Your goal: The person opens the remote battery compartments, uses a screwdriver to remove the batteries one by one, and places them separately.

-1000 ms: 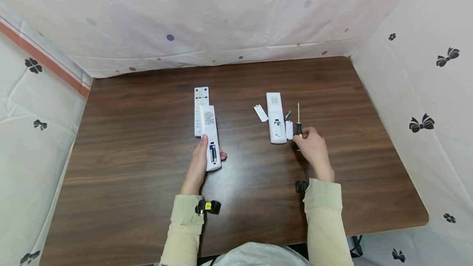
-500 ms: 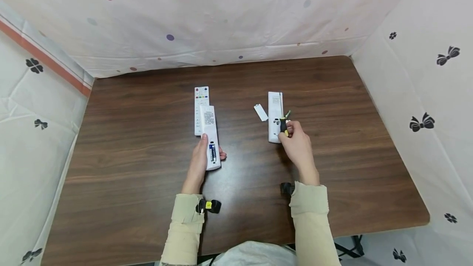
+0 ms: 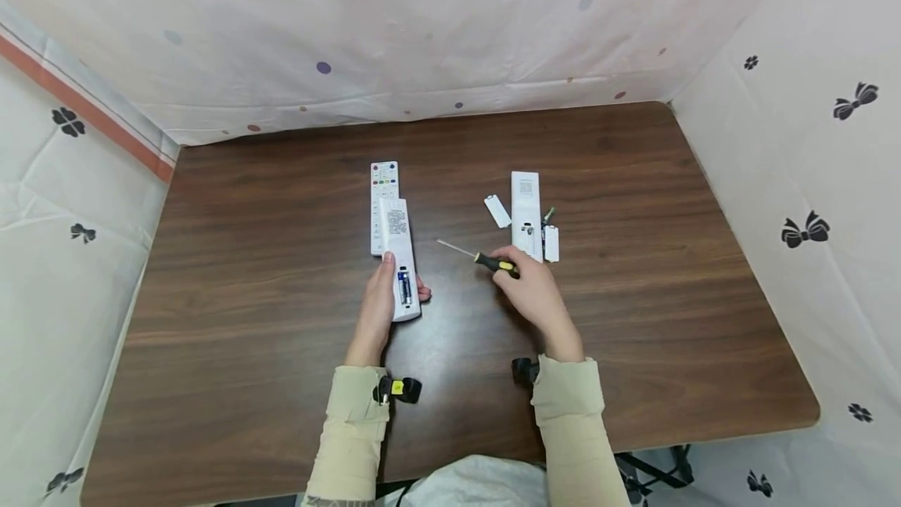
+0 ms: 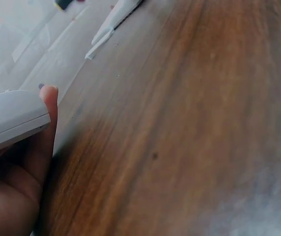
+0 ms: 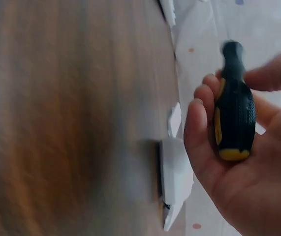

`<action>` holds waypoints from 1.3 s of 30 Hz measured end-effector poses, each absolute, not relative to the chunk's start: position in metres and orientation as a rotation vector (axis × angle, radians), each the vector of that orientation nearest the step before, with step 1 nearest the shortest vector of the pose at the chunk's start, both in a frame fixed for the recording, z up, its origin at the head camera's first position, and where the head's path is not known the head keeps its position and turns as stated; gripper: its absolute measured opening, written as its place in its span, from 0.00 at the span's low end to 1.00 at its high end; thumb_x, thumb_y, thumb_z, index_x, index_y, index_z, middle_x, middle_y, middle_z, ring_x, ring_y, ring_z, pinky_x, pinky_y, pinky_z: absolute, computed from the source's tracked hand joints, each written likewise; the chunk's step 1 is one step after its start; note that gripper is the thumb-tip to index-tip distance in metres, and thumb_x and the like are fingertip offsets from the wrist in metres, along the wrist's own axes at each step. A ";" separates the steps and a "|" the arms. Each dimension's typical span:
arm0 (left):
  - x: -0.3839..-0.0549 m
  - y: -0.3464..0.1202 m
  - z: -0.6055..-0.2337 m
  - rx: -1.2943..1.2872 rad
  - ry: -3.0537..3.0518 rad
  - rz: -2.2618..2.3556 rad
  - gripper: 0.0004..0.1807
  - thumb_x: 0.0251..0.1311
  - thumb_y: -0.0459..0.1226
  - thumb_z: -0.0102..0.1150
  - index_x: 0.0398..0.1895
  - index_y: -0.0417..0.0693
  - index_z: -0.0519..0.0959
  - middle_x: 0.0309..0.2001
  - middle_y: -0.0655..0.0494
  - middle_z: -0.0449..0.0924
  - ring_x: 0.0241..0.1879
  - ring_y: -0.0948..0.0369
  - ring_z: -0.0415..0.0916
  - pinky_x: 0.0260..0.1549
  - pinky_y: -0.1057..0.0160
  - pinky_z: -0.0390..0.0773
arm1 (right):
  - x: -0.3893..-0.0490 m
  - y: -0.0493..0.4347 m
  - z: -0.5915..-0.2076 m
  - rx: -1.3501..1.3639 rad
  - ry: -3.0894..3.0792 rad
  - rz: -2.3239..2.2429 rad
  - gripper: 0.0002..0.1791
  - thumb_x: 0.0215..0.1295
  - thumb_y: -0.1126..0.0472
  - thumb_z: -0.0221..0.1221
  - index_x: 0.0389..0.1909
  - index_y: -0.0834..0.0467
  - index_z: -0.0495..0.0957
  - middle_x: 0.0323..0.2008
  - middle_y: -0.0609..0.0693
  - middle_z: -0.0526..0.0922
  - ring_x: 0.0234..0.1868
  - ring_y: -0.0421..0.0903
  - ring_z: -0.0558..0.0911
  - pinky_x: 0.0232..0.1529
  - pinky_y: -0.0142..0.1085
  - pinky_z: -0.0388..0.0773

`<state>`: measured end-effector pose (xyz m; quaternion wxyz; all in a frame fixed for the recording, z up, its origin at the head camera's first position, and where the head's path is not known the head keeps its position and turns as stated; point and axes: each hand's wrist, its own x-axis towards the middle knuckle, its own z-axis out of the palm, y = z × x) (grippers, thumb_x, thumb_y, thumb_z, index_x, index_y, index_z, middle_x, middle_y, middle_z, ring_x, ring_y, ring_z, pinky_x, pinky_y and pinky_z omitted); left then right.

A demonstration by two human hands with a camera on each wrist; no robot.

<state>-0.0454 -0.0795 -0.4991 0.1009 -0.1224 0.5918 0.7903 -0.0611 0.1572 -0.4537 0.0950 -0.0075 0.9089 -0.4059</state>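
My left hand (image 3: 375,305) grips a white remote control (image 3: 398,237), back side up, with its battery bay uncovered and a blue battery (image 3: 404,286) inside. In the left wrist view only the end of this remote (image 4: 15,115) shows, between thumb and fingers. My right hand (image 3: 533,288) holds a black and yellow screwdriver (image 3: 494,261) by its handle, the thin shaft pointing left toward the held remote. In the right wrist view the screwdriver handle (image 5: 234,115) lies across the curled fingers, and the shaft is hidden. The screwdriver tip is apart from the remote.
Beyond the held remote lies another remote (image 3: 380,178), buttons up and partly covered by it. On the right a third remote (image 3: 525,198) lies back up, with white battery covers (image 3: 497,211) on both sides and a greenish battery (image 3: 549,214) beside it. Patterned cloth borders the brown table (image 3: 267,319).
My right hand has lifted the screwdriver from the right of the third remote and carried it left, swinging its shaft from pointing away to pointing left. My left hand stays put.
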 end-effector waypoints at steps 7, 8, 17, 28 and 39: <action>-0.047 -0.076 -0.497 -0.405 1.773 2.341 0.29 0.57 0.56 0.48 0.47 0.39 0.68 0.27 0.42 0.75 0.27 0.52 0.79 0.33 0.53 0.78 | -0.058 0.152 -0.451 -0.277 2.648 -1.093 0.17 0.53 0.59 0.55 0.45 0.41 0.77 0.41 0.40 0.76 0.35 0.44 0.71 0.38 0.38 0.66; -0.047 -0.075 -0.497 -0.411 1.789 2.333 0.29 0.56 0.56 0.51 0.47 0.40 0.68 0.28 0.43 0.75 0.27 0.52 0.79 0.33 0.53 0.78 | -0.058 0.152 -0.450 -0.299 2.640 -1.083 0.17 0.53 0.59 0.55 0.45 0.41 0.77 0.41 0.40 0.76 0.35 0.43 0.71 0.38 0.38 0.66; -0.047 -0.074 -0.502 -0.399 1.836 2.344 0.22 0.56 0.46 0.56 0.47 0.40 0.68 0.28 0.43 0.76 0.29 0.53 0.79 0.32 0.57 0.78 | -0.052 0.157 -0.441 -0.392 2.601 -0.989 0.19 0.53 0.60 0.53 0.46 0.41 0.78 0.40 0.39 0.76 0.32 0.42 0.70 0.33 0.35 0.67; -0.045 -0.074 -0.502 -0.401 1.845 2.271 0.19 0.56 0.30 0.51 0.52 0.42 0.63 0.34 0.41 0.75 0.33 0.53 0.78 0.36 0.58 0.77 | -0.048 0.155 -0.433 -0.434 2.619 -0.922 0.20 0.51 0.62 0.53 0.46 0.44 0.79 0.37 0.38 0.75 0.26 0.41 0.68 0.26 0.33 0.67; -0.046 -0.074 -0.505 -0.374 1.853 2.302 0.23 0.56 0.30 0.49 0.55 0.44 0.60 0.37 0.41 0.72 0.35 0.52 0.78 0.37 0.58 0.77 | -0.041 0.149 -0.419 -0.511 2.661 -0.742 0.22 0.52 0.64 0.54 0.50 0.46 0.77 0.42 0.42 0.76 0.32 0.40 0.71 0.32 0.32 0.67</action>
